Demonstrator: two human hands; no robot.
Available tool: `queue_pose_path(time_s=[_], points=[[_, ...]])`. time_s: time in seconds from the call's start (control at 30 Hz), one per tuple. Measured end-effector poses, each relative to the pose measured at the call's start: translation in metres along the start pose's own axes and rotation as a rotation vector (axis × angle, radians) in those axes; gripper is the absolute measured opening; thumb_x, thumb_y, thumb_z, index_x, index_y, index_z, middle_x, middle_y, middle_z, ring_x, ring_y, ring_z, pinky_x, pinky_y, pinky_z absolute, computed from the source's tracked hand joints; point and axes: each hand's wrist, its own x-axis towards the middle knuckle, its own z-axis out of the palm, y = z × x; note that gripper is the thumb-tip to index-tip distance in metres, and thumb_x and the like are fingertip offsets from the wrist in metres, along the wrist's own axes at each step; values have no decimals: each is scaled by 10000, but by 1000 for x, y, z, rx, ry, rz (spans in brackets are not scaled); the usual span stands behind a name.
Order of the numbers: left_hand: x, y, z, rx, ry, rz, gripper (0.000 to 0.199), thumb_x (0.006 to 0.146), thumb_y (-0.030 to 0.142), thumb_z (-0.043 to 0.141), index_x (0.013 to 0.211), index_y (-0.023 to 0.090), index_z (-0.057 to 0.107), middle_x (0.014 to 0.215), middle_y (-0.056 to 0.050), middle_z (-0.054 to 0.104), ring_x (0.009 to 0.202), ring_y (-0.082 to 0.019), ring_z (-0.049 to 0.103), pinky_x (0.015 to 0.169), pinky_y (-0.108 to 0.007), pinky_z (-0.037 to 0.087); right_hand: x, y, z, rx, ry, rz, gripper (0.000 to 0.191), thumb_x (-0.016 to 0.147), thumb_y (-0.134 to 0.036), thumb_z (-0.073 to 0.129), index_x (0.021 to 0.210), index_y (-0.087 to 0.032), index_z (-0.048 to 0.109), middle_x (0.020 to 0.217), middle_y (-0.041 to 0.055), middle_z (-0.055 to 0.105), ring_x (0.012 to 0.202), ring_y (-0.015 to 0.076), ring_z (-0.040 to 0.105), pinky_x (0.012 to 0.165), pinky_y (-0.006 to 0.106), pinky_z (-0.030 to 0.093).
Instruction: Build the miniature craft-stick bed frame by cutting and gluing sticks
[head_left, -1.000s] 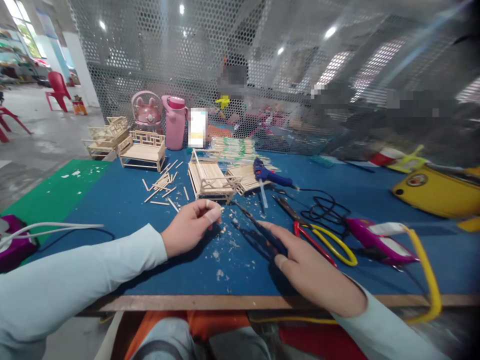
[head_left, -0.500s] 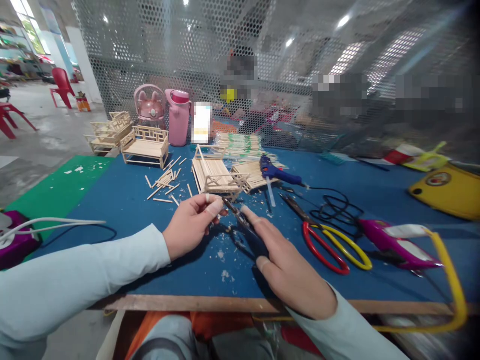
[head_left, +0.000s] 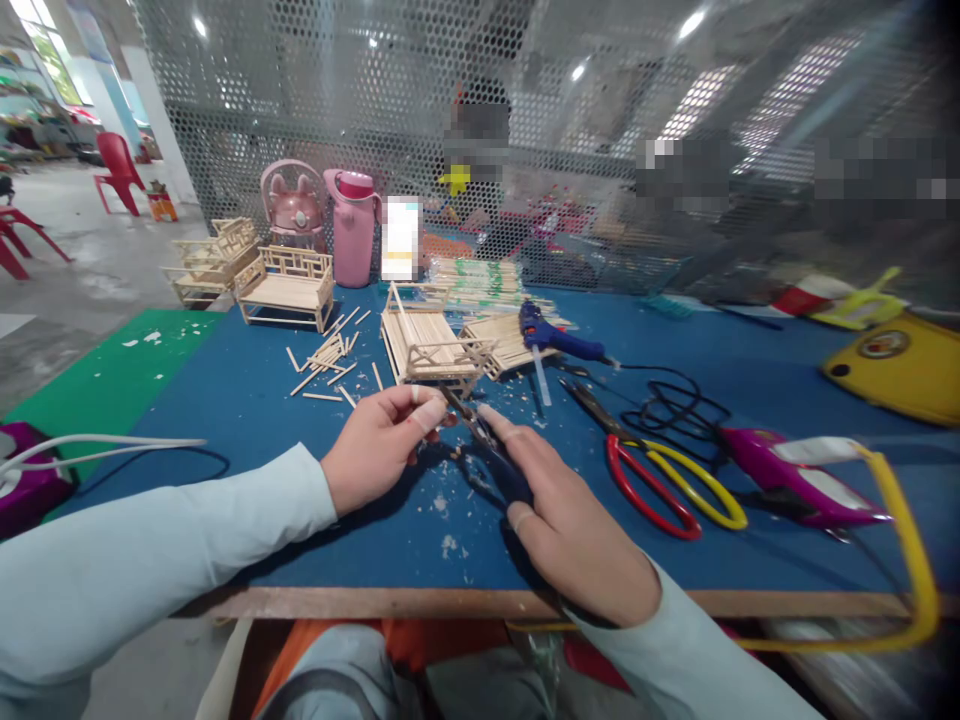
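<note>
My right hand (head_left: pixel 581 530) is closed around dark-handled cutting pliers (head_left: pixel 491 458), whose jaws point at the fingertips of my left hand (head_left: pixel 382 440). That left hand is pinched closed at the jaws; what lies between its fingers is too small and covered to name. Just beyond both hands stands a small wooden-stick bed frame (head_left: pixel 427 345) with railings. A flat stick panel (head_left: pixel 499 345) lies beside it, under a blue glue gun (head_left: pixel 562 335). Loose cut sticks (head_left: pixel 330 352) are scattered to the left of the bed frame.
Scissors (head_left: pixel 652 480) with red and yellow handles lie right of my hand, near a purple power strip (head_left: pixel 802 475) and a black cord. Finished miniature benches (head_left: pixel 285 290), a pink bottle (head_left: pixel 354 230) and bundled sticks (head_left: pixel 476 280) stand toward the mesh screen (head_left: pixel 300 100). A yellow pouch (head_left: pixel 900 370) lies far right.
The view has shifted slightly. Both hands keep nearly the same pose, with the pliers' jaws still at the left fingertips.
</note>
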Motion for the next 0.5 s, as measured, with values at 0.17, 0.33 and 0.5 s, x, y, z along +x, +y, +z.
queue_pose_path(time_s=[0.17,0.33,0.5], points=[[0,1,-1,25,-14,-6,290,757,424,637,740,140,584,589,38,513,471,-53,389,426,-175,323,0,0,-2,-32,-20,-6,777,659,-53,384,1430,-121,316,1348,146,501,1272,270,459,1057,474,403],[-1,2,-1,26,-43,12,306,754,443,632,750,142,578,605,35,507,485,-58,392,431,-176,328,-2,3,-3,-19,-19,-34,785,664,-53,383,1438,-155,299,1366,127,489,1290,259,445,1063,470,397],[-1,1,-1,55,-78,45,281,802,410,565,742,135,552,621,34,498,483,-50,377,431,-166,327,-2,4,-2,3,-22,-18,771,665,-61,388,1427,-151,320,1355,123,503,1292,248,450,1065,451,399]])
